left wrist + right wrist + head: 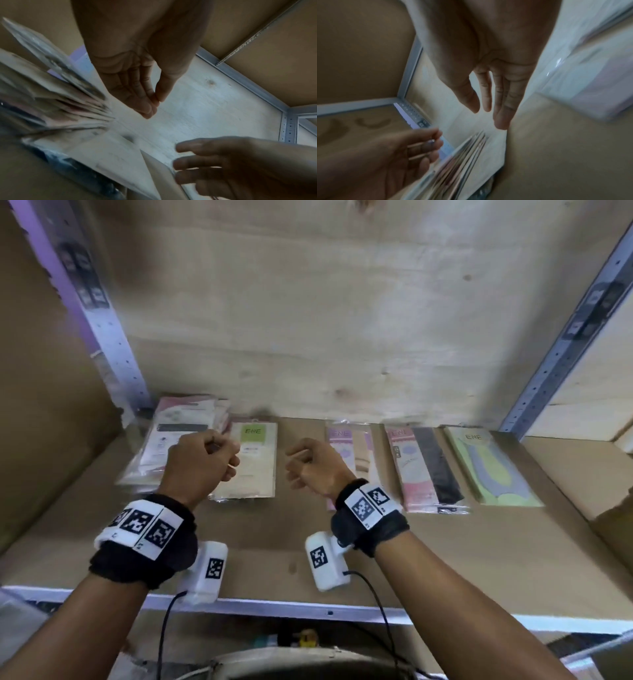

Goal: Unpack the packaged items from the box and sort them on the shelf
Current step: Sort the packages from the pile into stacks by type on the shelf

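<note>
Two forearms reach over the front rail of the shelf (445, 559), each with a dark wristband carrying white coded tags and a white camera block beneath the wrist.

Left hand (200, 462): raised above the shelf board, just in front of the leftmost stack of packets (171, 440). In the head view its fingers look curled; the wrist views show them loosely bent, thumb tip near the forefinger, with nothing in the grip.

Right hand (313, 465): raised at similar height, apart from the left hand and partly in front of the pink packet (346, 440). Its fingers hang relaxed and nearly straight in the right wrist view; the grip holds nothing.

Packets lie flat along the rear of the shelf board, in a row from left to right:
1. The stack of packets at the left post, fanned and overlapping.
2. A beige packet (255, 460) with a green "ENE" label, just beside the stack.
3. The pink packet, set apart by a bare gap.
4. A pink-and-black packet (424, 470).
5. A yellow-green packet (489, 467) with grey contents.

Behind the row stands a pale plywood back panel (325, 320) between two perforated metal uprights. The box cannot be identified in these views.
</note>
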